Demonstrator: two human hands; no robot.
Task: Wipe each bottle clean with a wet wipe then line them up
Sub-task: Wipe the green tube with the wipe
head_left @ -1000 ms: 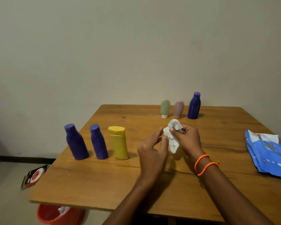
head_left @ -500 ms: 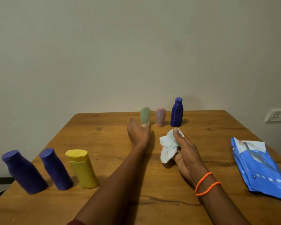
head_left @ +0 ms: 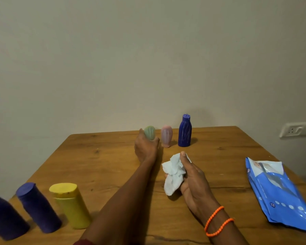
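At the far edge of the wooden table (head_left: pixel 104 167) my left hand (head_left: pixel 145 147) wraps around a small green bottle (head_left: pixel 149 132). Right of it stand a small pink bottle (head_left: pixel 166 136) and a dark blue bottle (head_left: pixel 184 130) with scribble marks. My right hand (head_left: pixel 193 179) holds a crumpled white wet wipe (head_left: pixel 173 174) above the table's middle. At the near left a yellow bottle (head_left: pixel 72 205) and two purple bottles (head_left: pixel 37 206) (head_left: pixel 4 218) stand in a row.
A blue pack of wet wipes (head_left: pixel 277 193) lies flat at the right edge of the table. A wall socket (head_left: pixel 292 129) is on the wall at the far right. A plain wall rises just behind the table.
My left hand has let go of the wipe, reached forward and closed around the green bottle. My right hand kept the wipe and stayed near the middle. The view shifted closer and rightward.
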